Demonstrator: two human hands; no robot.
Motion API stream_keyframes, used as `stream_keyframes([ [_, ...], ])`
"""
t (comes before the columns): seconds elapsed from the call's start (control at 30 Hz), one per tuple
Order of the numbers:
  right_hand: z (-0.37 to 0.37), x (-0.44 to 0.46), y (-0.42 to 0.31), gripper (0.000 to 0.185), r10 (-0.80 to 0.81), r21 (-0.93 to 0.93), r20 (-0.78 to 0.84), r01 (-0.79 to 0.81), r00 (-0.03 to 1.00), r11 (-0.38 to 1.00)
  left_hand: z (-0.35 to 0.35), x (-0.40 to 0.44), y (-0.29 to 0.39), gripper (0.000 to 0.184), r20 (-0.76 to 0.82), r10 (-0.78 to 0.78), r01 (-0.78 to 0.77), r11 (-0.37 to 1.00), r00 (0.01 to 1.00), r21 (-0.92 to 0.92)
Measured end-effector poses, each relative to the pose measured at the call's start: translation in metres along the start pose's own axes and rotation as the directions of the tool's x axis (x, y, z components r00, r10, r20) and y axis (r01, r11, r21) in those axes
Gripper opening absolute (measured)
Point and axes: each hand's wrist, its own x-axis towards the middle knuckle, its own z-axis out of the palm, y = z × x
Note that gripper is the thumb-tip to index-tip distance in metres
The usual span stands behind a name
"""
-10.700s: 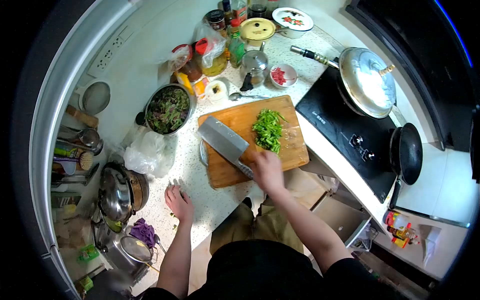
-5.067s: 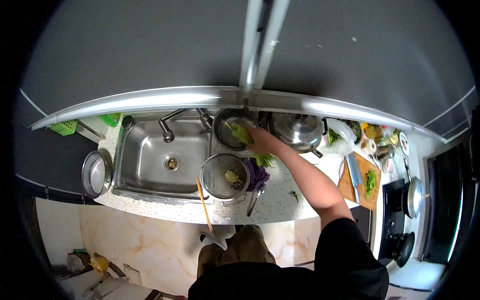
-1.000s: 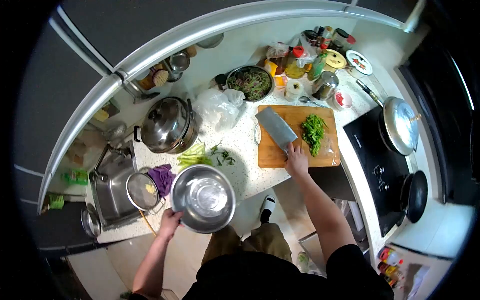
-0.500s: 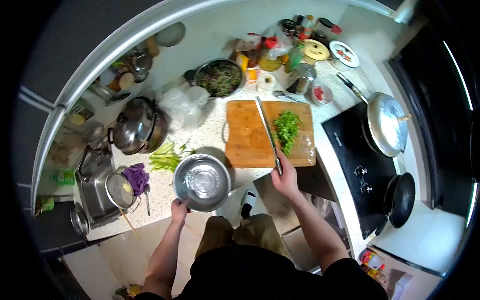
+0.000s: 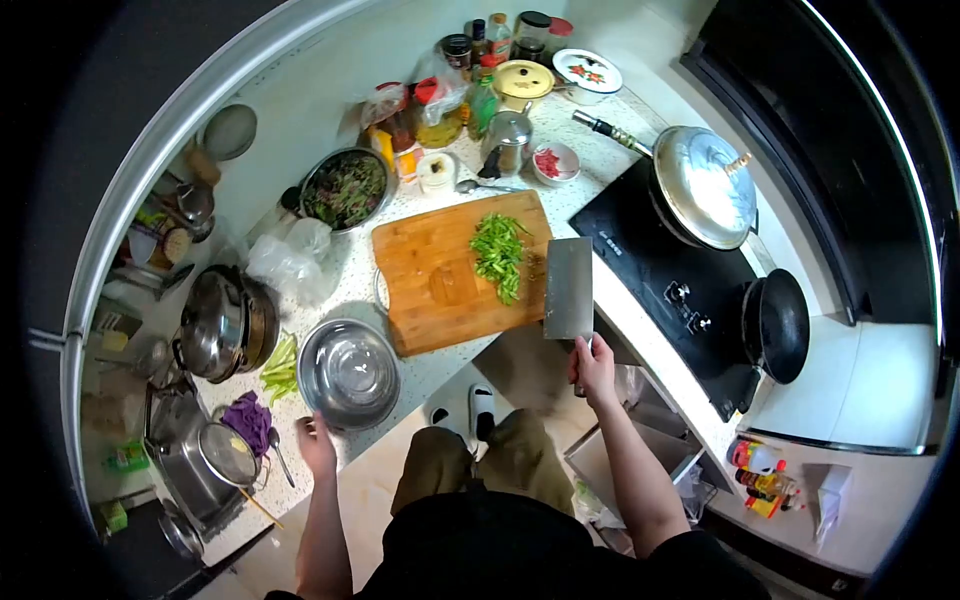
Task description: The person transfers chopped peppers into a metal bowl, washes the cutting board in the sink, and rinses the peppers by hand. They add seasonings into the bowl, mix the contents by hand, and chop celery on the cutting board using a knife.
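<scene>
My right hand grips the handle of a cleaver, whose broad blade points away from me at the right edge of the wooden cutting board. Chopped greens lie in a heap on the board's right part. An empty steel bowl rests on the counter at the board's lower left. Just below its rim is my left hand, fingers apart and holding nothing. Pale green stalks lie left of the bowl.
A lidded pot, a purple cloth, a strainer and the sink are on the left. Behind the board stand a bowl of leaves and several jars. On the right are a covered pan and a black wok.
My left hand has let go of the steel bowl, now on the counter. The cleaver has moved off the board's middle to its right edge, its blade face turned up to view.
</scene>
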Motion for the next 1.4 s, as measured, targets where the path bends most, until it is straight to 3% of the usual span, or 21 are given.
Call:
stream_keyframes([
  [0.03,-0.009,0.014,0.008,0.019,-0.013,-0.062,0.016,0.014,1.000,0.998,-0.005,-0.003,0.008,0.030,-0.131,0.202,-0.182,0.972,0.971,0.150],
  [0.07,-0.017,0.028,0.012,0.019,-0.022,-0.124,0.040,0.027,0.999,0.992,-0.012,-0.017,0.057,0.025,-0.143,0.176,-0.160,0.980,0.974,0.118],
  [0.13,-0.024,0.049,-0.002,0.020,0.022,-0.087,0.095,-0.014,0.995,0.996,0.011,-0.035,0.109,0.025,-0.008,0.215,-0.215,0.970,0.976,-0.112],
  [0.2,-0.032,0.082,0.001,0.021,0.049,-0.093,0.131,-0.037,0.990,0.995,0.056,-0.049,0.159,0.037,0.159,0.545,-0.564,0.817,0.823,0.122],
  [0.27,-0.037,0.108,0.000,0.020,0.049,-0.069,0.193,-0.036,0.980,0.997,0.123,-0.059,0.197,0.059,0.326,0.660,-0.712,0.700,0.677,0.061],
  [0.3,-0.038,0.135,0.002,0.020,0.053,-0.044,0.261,-0.042,0.964,0.998,0.185,-0.057,0.232,0.074,0.409,0.722,-0.818,0.561,0.558,0.127],
  [0.37,-0.047,0.150,-0.003,0.019,0.125,-0.040,0.296,-0.119,0.947,0.992,0.243,-0.056,0.263,0.095,0.466,0.702,-0.833,0.527,0.539,0.170],
  [0.53,-0.053,0.176,-0.006,0.019,0.171,-0.035,0.358,-0.170,0.918,0.985,0.298,-0.023,0.296,0.112,0.582,0.591,-0.807,0.550,0.558,0.216],
  [0.73,-0.048,0.199,0.002,0.017,0.204,-0.016,0.405,-0.216,0.891,0.976,0.332,0.026,0.316,0.120,0.403,0.642,-0.751,0.620,0.652,0.227],
  [0.8,-0.043,0.199,0.000,0.018,0.176,-0.036,0.408,-0.177,0.896,0.984,0.340,0.040,0.324,0.120,0.398,0.672,-0.761,0.639,0.624,0.114],
  [0.9,-0.033,0.199,-0.002,0.017,0.178,-0.094,0.410,-0.152,0.895,0.984,0.348,0.044,0.335,0.118,0.437,0.694,-0.786,0.616,0.572,0.052],
  [1.17,0.002,0.171,-0.005,0.021,0.139,-0.203,0.364,-0.067,0.921,0.977,0.366,0.025,0.346,0.100,0.273,0.699,-0.737,0.673,0.661,0.062],
  [1.27,0.017,0.161,0.016,0.022,0.009,-0.247,0.362,0.087,0.932,0.965,0.369,0.026,0.345,0.094,0.238,0.701,-0.728,0.684,0.673,0.045],
  [1.3,0.026,0.151,-0.010,0.023,0.162,-0.275,0.358,-0.061,0.920,0.959,0.371,0.026,0.344,0.094,0.236,0.700,-0.727,0.685,0.674,0.046],
  [1.33,0.034,0.154,0.015,0.023,-0.030,-0.276,0.356,0.136,0.934,0.952,0.372,0.025,0.343,0.090,0.207,0.691,-0.703,0.711,0.693,-0.023],
  [1.4,0.047,0.145,-0.002,0.023,0.152,-0.184,0.393,-0.084,0.907,0.979,0.373,0.024,0.342,0.086,0.177,0.679,-0.675,0.732,0.713,-0.091],
])
